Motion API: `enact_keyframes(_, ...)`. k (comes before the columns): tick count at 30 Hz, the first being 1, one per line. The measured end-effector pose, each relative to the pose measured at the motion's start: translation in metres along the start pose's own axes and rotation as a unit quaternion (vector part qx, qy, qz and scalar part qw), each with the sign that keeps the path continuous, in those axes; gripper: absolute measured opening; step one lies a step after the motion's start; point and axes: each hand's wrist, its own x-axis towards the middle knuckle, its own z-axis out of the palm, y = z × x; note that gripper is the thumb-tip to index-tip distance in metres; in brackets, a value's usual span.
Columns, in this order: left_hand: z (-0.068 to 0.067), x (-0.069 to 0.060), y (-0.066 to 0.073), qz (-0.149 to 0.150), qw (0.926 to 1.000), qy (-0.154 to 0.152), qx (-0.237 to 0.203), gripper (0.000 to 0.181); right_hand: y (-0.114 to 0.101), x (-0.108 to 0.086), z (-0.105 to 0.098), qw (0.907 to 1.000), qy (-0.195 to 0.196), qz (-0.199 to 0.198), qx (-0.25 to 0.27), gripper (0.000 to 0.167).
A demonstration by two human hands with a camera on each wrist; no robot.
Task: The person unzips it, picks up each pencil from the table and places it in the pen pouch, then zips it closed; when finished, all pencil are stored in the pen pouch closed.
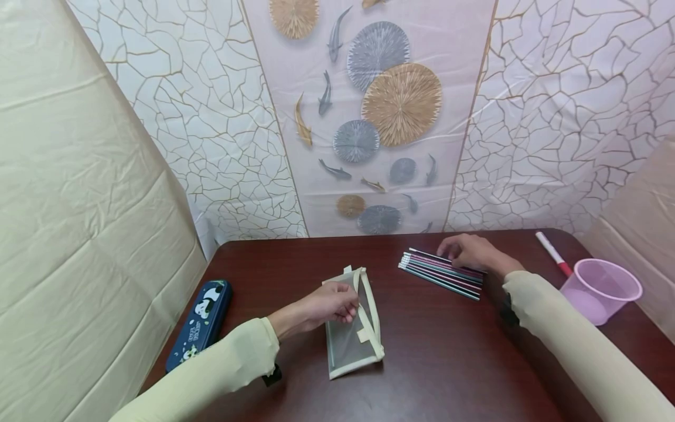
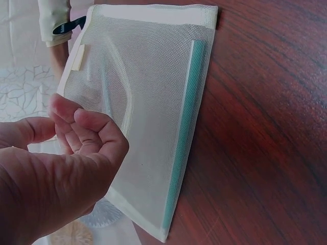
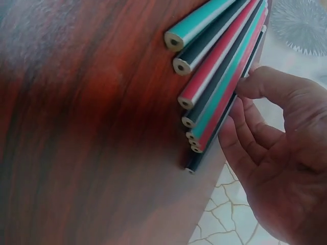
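A cream mesh pouch [image 1: 345, 351] lies on the table in front of me, its zip side to the right and gaping. My left hand [image 1: 334, 302] pinches the edge of its opening between thumb and curled fingers. Inside, a teal pencil [image 2: 184, 127] shows through the mesh along one side. Several striped pencils [image 1: 437, 282], teal, black and red, lie fanned side by side at the back right. Over their far side, my right hand [image 1: 471, 252] pinches the outermost black pencil [image 3: 195, 162] between thumb and fingers.
A dark blue panda pencil case [image 1: 203, 322] lies at the table's left edge. To the right stand a pink translucent cup [image 1: 590, 299] and, behind it, a red-and-white marker [image 1: 551, 252]. A patterned sheet [image 1: 358, 187] hangs behind the table.
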Motion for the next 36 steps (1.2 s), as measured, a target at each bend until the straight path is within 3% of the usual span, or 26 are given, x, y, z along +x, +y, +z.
enact_keyframes(8, 0.001, 0.000, 0.002, -0.002, 1.0000, -0.003, 0.006, 0.009, 0.004, -0.003, 0.000, 0.9996, 0.011, 0.005, 0.024, 0.030)
enact_keyframes(13, 0.001, 0.000, 0.003, -0.001, 1.0000, -0.002, 0.008, 0.009, 0.001, -0.006, -0.006, 0.9988, 0.042, -0.009, 0.022, 0.032)
enact_keyframes(17, 0.001, -0.001, 0.004, -0.003, 1.0000, 0.000, 0.008, 0.009, -0.013, -0.011, -0.011, 0.9960, 0.063, -0.039, 0.050, 0.036)
enact_keyframes(21, 0.001, 0.001, 0.005, -0.003, 1.0000, 0.003, 0.006, 0.009, -0.039, -0.021, -0.008, 0.9891, 0.046, -0.063, 0.125, 0.038)
enact_keyframes(23, 0.001, 0.002, 0.005, -0.003, 1.0000, 0.003, 0.004, 0.009, -0.054, -0.028, -0.003, 0.9809, 0.024, -0.065, 0.182, 0.039)
enact_keyframes(25, 0.001, 0.003, 0.005, -0.002, 1.0000, 0.002, 0.003, 0.009, -0.070, -0.036, 0.004, 0.9667, -0.005, -0.052, 0.251, 0.041)
enact_keyframes(29, 0.000, 0.004, 0.005, -0.004, 1.0000, 0.004, 0.001, 0.009, -0.102, -0.052, 0.025, 0.9262, -0.063, 0.002, 0.372, 0.048)
enact_keyframes(32, -0.001, 0.004, 0.004, -0.004, 1.0000, 0.007, 0.004, 0.009, -0.121, -0.062, 0.045, 0.8990, -0.102, 0.034, 0.425, 0.052)
enact_keyframes(36, -0.001, 0.003, 0.004, -0.005, 0.9999, 0.005, 0.008, 0.010, -0.141, -0.072, 0.068, 0.8758, -0.137, 0.050, 0.460, 0.048)
